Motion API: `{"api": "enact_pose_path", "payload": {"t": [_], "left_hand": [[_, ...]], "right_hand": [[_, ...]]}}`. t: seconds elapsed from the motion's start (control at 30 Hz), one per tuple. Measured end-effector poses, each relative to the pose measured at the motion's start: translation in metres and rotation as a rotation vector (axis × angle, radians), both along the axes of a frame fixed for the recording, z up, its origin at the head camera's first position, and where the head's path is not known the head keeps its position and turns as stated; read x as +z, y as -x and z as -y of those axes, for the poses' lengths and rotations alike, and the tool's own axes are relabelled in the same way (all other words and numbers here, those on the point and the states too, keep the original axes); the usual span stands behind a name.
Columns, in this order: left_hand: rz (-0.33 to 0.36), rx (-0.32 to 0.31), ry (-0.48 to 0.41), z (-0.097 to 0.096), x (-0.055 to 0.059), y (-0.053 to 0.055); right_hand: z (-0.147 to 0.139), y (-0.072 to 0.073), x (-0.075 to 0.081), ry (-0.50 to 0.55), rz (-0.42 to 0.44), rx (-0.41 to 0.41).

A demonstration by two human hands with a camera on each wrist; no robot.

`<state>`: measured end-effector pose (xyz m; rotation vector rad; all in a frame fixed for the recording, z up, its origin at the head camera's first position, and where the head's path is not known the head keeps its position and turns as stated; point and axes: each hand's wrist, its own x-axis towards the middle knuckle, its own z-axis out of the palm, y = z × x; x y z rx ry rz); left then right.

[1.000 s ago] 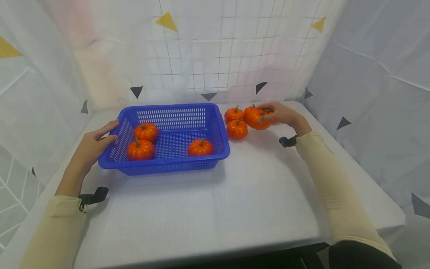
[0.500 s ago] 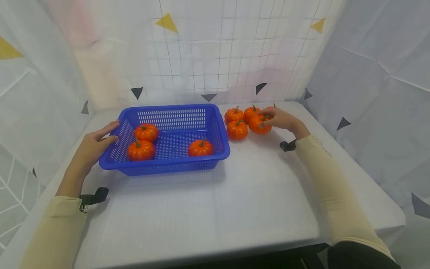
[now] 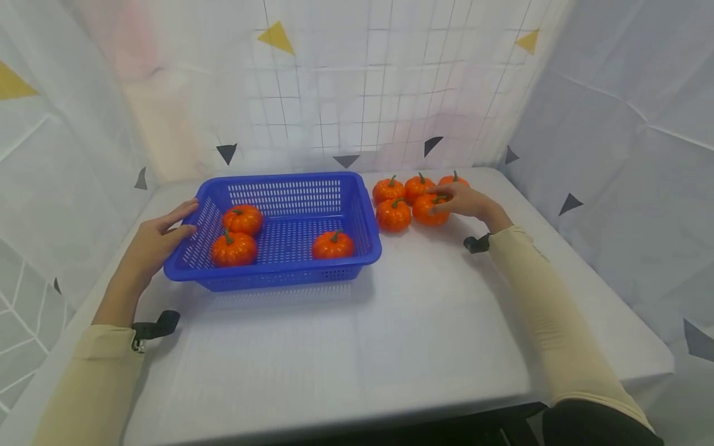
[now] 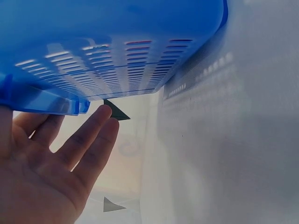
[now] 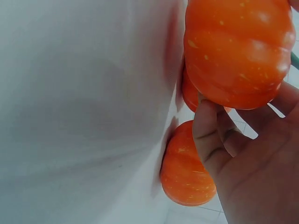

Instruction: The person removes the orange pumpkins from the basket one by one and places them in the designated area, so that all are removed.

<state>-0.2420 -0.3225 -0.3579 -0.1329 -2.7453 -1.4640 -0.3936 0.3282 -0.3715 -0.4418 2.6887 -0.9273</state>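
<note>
In the head view a blue basket [image 3: 290, 268] of perforated plastic stands left of centre with three small orange pumpkins in it: a back-left pumpkin [image 3: 243, 220], a front-left pumpkin [image 3: 234, 249] and a right pumpkin [image 3: 333, 245]. My left hand [image 3: 154, 243] rests on the basket's left rim; its fingers look fairly straight in the left wrist view. At the right my right hand [image 3: 468, 203] holds a green-stemmed pumpkin [image 3: 428, 212] between thumb and fingers. That pumpkin [image 5: 240, 51] fills the upper part of the right wrist view, its far side hidden.
Beside the held pumpkin are a front pumpkin [image 3: 393, 215], a back pumpkin [image 3: 388, 190], a middle back pumpkin [image 3: 418, 186] and a far-right pumpkin [image 3: 450, 180], partly behind the right hand. All stand on a white table [image 3: 357, 347] below a white sheet wall [image 3: 334, 74].
The held pumpkin has come down among the others with my right hand, and the far-right pumpkin behind it has come into view. My left hand and the basket have stayed put.
</note>
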Motion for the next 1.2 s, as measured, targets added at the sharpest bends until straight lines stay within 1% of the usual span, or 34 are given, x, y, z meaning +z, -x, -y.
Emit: {"api": "enact_pose_path", "payload": {"t": [0.13,0.4,0.5,0.67,0.93,1.2], "left_hand": [[0.006,-0.007,0.003,0.001,0.001,0.000],[0.008,-0.003,0.010,-0.001,0.002,-0.001],[0.006,-0.001,0.008,-0.001,0.001,-0.001],[0.003,0.000,0.006,-0.001,0.001,0.000],[0.000,0.000,0.003,-0.001,0.000,-0.001],[0.001,-0.001,-0.002,-0.001,0.001,-0.001]], "right_hand": [[0.000,-0.001,-0.001,-0.008,0.003,-0.005],[0.004,-0.009,-0.006,-0.011,0.030,-0.012],[0.003,-0.009,-0.008,-0.032,0.045,-0.021],[0.001,-0.008,-0.011,-0.019,0.058,-0.031],[0.002,-0.012,-0.008,-0.023,0.054,-0.029],[-0.001,-0.014,-0.004,-0.029,0.045,-0.009]]}}
